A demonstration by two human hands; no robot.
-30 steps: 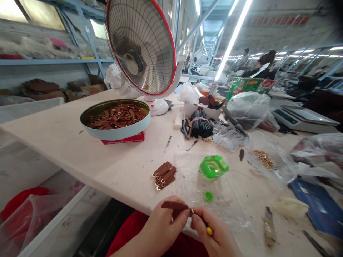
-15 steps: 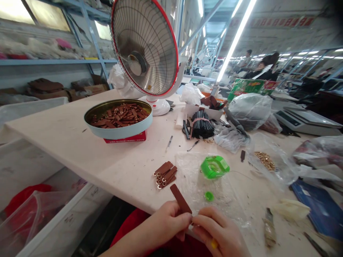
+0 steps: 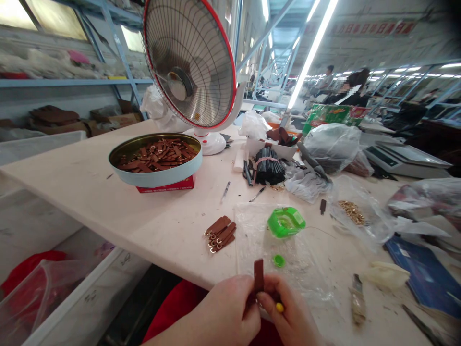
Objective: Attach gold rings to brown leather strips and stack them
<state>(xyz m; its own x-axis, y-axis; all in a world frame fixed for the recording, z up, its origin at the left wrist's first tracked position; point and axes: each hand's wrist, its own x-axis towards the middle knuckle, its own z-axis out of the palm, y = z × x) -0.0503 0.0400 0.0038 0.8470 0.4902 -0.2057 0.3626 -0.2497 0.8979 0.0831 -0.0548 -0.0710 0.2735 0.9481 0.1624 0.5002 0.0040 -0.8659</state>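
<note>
Two hands, one item. Item: brown leather tab (image 3: 258, 275), upright, its lower end pinched between my left hand (image 3: 230, 312) and my right hand (image 3: 288, 317), both clenched on it at the near edge of the table (image 3: 162, 230). Accessory: small yellow-tipped piece (image 3: 279, 307) tucked under my right fingers; I cannot tell what it is. Neighbours: green cap (image 3: 278, 260) close at one o'clock from my grip, green dish (image 3: 286, 222) beyond it, stack of ringed tabs (image 3: 220, 234) at eleven, round tin (image 3: 154, 161) of loose tabs well beyond that. Risks, as I judge them: the grip sits over the table's edge, so a slipped pinch would likely drop the tab into my lap; the hold takes the bottom end only, so a twist could crease the leather; any fitting hidden between my fingertips could spring away onto the clear plastic sheet (image 3: 309, 278).
</note>
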